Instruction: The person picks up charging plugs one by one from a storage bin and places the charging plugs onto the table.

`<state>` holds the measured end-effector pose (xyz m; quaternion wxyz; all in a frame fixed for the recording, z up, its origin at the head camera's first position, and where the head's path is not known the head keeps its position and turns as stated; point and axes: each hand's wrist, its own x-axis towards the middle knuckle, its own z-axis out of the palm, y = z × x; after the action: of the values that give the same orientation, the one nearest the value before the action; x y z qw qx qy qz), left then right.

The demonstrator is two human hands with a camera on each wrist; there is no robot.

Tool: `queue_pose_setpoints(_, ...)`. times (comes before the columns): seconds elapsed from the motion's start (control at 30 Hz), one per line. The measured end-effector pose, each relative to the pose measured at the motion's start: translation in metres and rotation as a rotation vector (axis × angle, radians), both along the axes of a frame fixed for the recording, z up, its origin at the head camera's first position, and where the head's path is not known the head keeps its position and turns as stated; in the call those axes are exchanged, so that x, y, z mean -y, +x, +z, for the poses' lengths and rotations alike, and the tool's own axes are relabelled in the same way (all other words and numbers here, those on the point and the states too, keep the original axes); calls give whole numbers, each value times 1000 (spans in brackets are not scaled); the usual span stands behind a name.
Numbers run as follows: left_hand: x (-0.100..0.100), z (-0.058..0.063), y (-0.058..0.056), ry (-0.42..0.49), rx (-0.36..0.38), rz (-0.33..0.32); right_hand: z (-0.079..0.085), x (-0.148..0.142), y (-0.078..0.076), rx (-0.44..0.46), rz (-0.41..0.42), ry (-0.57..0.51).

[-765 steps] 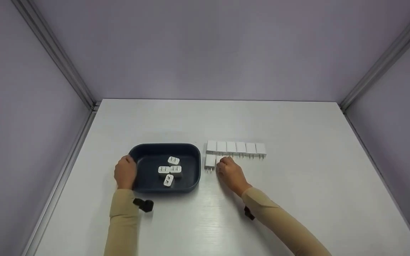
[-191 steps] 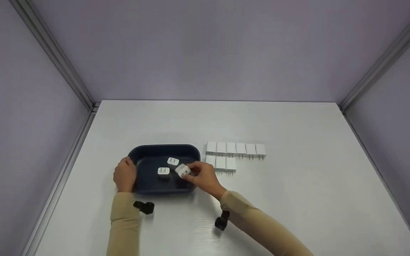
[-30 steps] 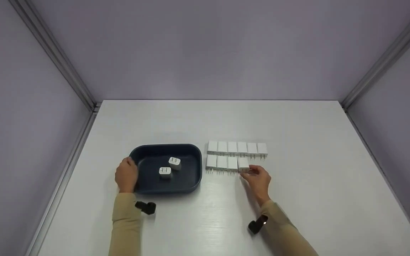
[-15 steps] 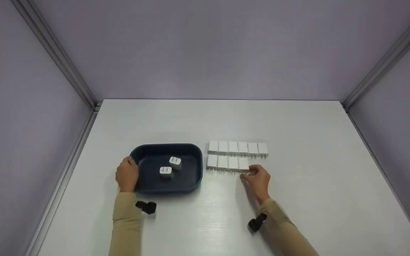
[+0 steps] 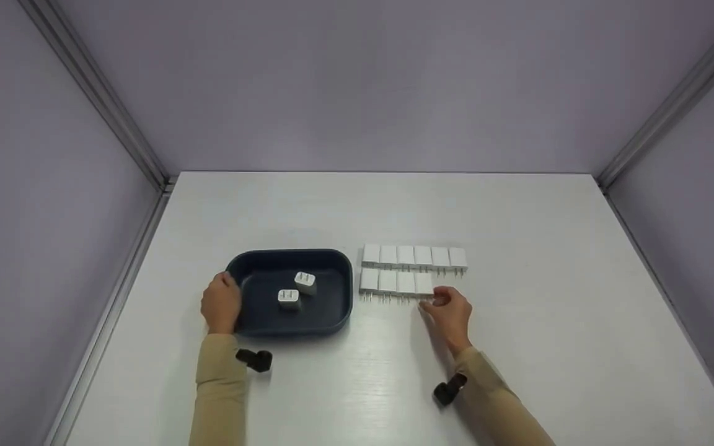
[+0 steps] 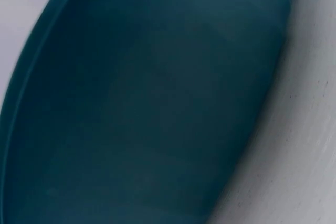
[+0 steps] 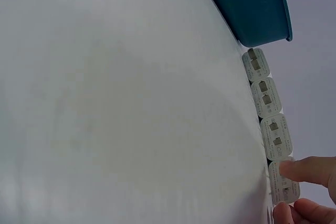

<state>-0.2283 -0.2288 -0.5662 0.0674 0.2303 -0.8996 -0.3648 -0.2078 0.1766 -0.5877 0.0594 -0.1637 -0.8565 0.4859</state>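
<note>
On the left, my left hand (image 5: 220,303) grips the left rim of a dark blue tray (image 5: 292,330). The tray's wall (image 6: 157,103) fills most of the left wrist view. Two white plug chargers (image 5: 289,300) stand inside it, prongs up. Right of the tray, a front row of several chargers (image 5: 387,281) lies flat, side by side, prongs toward me. My right hand (image 5: 450,314) is at the row's right end. Its thumb (image 7: 302,170) lies on the pronged face of the last charger (image 7: 283,184), with curled fingertips (image 7: 283,213) at that charger's outer side.
Behind the front row lies a longer back row of several white chargers (image 5: 414,255), prongs also toward me. All of it is on a white table (image 5: 549,297) with pale walls (image 5: 369,87) at the back and sides. Black wrist cameras (image 5: 255,359) sit by both sleeves.
Since the oldest frame the tray's chargers have dropped to two and the front row has grown rightward. The right hand went from tray to row end; over the last second both hands stay put.
</note>
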Motion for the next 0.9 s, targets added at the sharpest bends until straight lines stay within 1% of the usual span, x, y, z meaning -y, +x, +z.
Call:
queue_pose_setpoints(0.17,-1,1,0,-17,-5,4,3,0,3,-52,-9,15)
queue_pose_setpoints(0.4,-1,-1,0,-25,-5,16,5,-3,5,-107,-34,29)
queue_pose_setpoints(0.57,-1,0,0,-18,-4,15,8,2,7,-159,-36,31)
queue_pose_setpoints(0.7,-1,0,0,-10,-1,16,12,10,8,-198,-13,20)
queue_pose_setpoints(0.9,0,0,0,-9,-17,21,15,23,9,-226,46,5)
